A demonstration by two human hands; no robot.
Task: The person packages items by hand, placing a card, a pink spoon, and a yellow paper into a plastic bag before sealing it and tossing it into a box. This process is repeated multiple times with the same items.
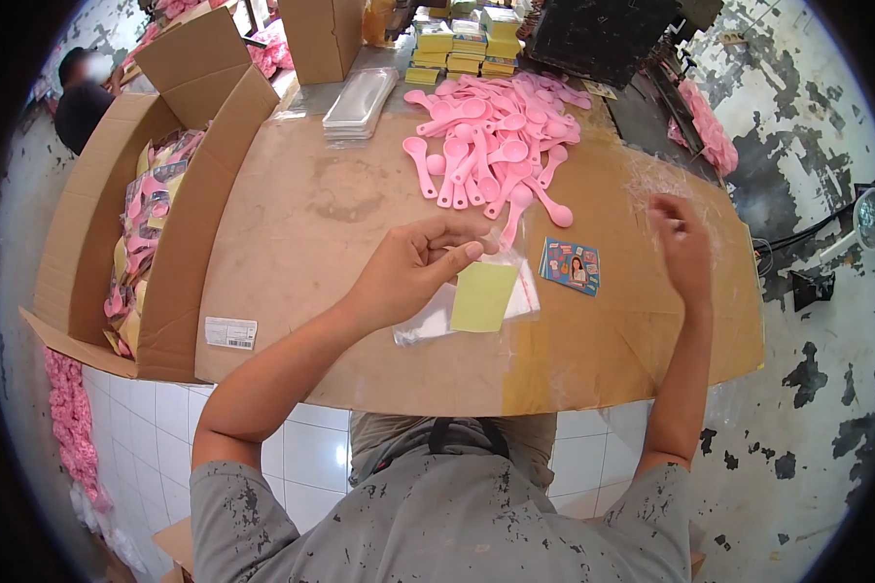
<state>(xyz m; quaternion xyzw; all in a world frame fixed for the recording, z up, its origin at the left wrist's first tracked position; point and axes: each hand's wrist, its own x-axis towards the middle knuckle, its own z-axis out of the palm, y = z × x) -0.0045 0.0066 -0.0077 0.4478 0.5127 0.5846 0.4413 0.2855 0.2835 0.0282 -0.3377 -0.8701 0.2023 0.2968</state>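
My left hand (423,257) is closed in a pinch on the upper edge of a clear plastic bag (523,291) with a yellow-green card (483,297) at it. Whether the card is wholly inside the bag is hard to see. Just beyond my fingertips lies a pink spoon (518,202) at the front of a heap of pink spoons (496,131). More clear bags (426,323) lie flat under the card. My right hand (681,228) is raised at the right, slightly blurred, its fingers curled; anything in them is too small to make out. Blue printed cards (570,266) rest between my hands.
An open carton (180,243) of packed spoons stands left. At the back are a stack of clear bags (360,105), piled card bundles (462,44) and a black box (603,39). A label (230,333) sticks to the cardboard tabletop (301,253). Another person (86,97) is far left.
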